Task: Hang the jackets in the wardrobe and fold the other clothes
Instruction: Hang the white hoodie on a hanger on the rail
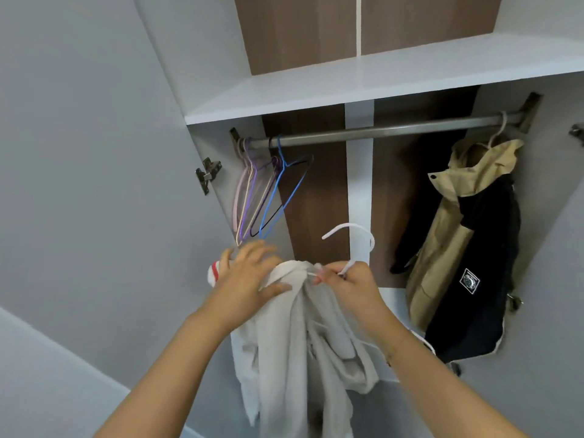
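Right hand: the right hand (pixel 349 281) was clamped on the neck of a white plastic-coated wire hanger (pixel 357 245), fingers curled round it just below the hook, which stood free above the knuckles.
Left hand: the left hand (pixel 249 278) lay spread over the collar and shoulder of a pale grey fabric jacket (pixel 294 349), fingers fairly straight and apart, the thumb pressing into the cloth rather than closing round it.
Jacket: it hung limp from both hands, in front of the open wardrobe and below the grey metal rail (pixel 379 131); a red-striped white trim showed past the left fingers.
Step in hand: by my reading, the shoulder was being settled onto the hanger, the garment not yet on the rail.
Next move: it probably called for evening the cloth over both hanger arms, then lifting the hook up to the bare middle stretch of the rail.
Arm pose: both forearms reached up and forward, converging at the hanger, wrists nearly touching.
Rail contents: a bunch of empty coloured wire hangers (pixel 262 191) hung at the left end; a beige and black hooded jacket (pixel 467 241) hung at the right end.
Above: a white wardrobe shelf (pixel 379 77) ran over the rail.
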